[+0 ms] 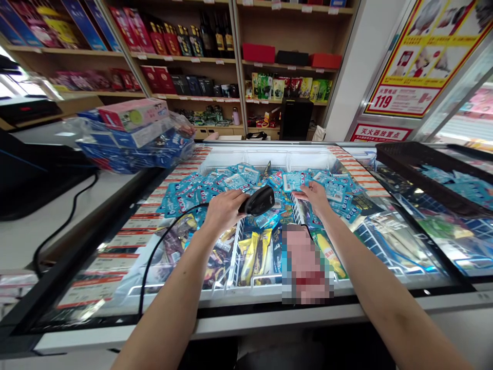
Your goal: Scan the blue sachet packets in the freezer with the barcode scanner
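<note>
Stocked shelves [288,31], price tags [307,8] and a glass-topped freezer [277,319] show this is a shop.

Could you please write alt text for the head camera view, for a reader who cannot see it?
A person's left grip holds a black corded scanner and the right grip a small blue packet, above a glass-topped chest strewn with similar packets. Wrapped goods lie in wire baskets inside; stocked shelves stand behind.
</note>
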Motion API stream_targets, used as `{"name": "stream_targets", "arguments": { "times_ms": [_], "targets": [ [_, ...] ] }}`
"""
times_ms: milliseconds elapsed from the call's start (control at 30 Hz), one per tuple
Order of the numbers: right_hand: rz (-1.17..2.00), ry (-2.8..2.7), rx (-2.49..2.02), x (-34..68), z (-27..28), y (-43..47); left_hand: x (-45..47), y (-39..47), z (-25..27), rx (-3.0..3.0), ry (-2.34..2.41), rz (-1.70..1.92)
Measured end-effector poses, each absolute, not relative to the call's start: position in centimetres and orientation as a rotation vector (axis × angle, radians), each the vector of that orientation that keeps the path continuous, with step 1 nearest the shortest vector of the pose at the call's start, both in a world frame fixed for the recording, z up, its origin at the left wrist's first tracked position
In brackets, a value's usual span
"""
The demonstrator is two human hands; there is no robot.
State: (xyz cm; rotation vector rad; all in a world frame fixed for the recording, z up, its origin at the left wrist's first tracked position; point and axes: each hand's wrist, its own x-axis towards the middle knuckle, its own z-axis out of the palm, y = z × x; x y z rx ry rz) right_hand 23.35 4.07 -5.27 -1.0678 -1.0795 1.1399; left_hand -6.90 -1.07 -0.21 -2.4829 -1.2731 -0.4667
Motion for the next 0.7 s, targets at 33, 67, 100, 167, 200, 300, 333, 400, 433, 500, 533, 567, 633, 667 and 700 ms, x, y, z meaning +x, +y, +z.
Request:
{"name": "stream_targets", "arguments": {
  "times_ms": [33, 67, 100, 167, 200, 300, 333, 400, 433, 500, 533, 567, 633, 667, 700],
  "targets": [
    [1.138, -1.087, -1.066, 23.3, -5.2, 4.0, -6.9, -1.1, -0.2, -2.485, -1.275, -0.471],
    [1.136, -1.093, -1.064, 23.3, -5.1, 3.9, -6.9, -1.1, -0.1, -2.487, -1.277, -0.476],
    [1.135, -1.098, -1.064, 23.3, -5.0, 3.9, -6.9, -1.1, -0.1, -2.491, -1.277, -0.483],
    [1.129, -1.109, -1.076, 23.3, -5.0, 3.8, -6.9, -1.2, -0.1, -2.504, -1.272, -0.493],
    [1.123, -1.116, -1.085, 23.2, -5.0, 3.8, -6.9, -1.2, -0.1, -2.511, -1.269, -0.497],
    [1.09, -1.133, -1.116, 23.1, -5.0, 3.8, -6.9, -1.1, -0.2, -2.519, -1.264, -0.496],
    [1.072, -1.138, -1.132, 23.2, -5.0, 3.8, -6.9, -1.1, -0.2, -2.516, -1.265, -0.49],
    [1.005, -1.159, -1.187, 23.5, -4.9, 3.9, -6.9, -1.0, -0.3, -2.506, -1.264, -0.469],
    [0.95, -1.179, -1.232, 23.8, -4.8, 3.9, -6.9, -1.0, -0.3, -2.5, -1.262, -0.455],
    [0.794, -1.241, -1.347, 24.6, -4.6, 3.8, -7.0, -1.0, -0.3, -2.49, -1.257, -0.436],
    [0.697, -1.277, -1.414, 25.1, -4.4, 3.8, -7.0, -1.0, -0.4, -2.485, -1.256, -0.432],
    [0.59, -1.315, -1.481, 25.6, -4.2, 3.8, -7.1, -1.0, -0.4, -2.48, -1.257, -0.434],
    [0.36, -1.381, -1.615, 26.6, -3.8, 3.6, -7.2, -0.9, -0.4, -2.471, -1.263, -0.446],
    [0.246, -1.403, -1.68, 27.0, -3.7, 3.5, -7.2, -0.9, -0.5, -2.467, -1.265, -0.453],
    [0.145, -1.417, -1.741, 27.3, -3.5, 3.4, -7.2, -0.9, -0.5, -2.464, -1.267, -0.455]
  ]
}}
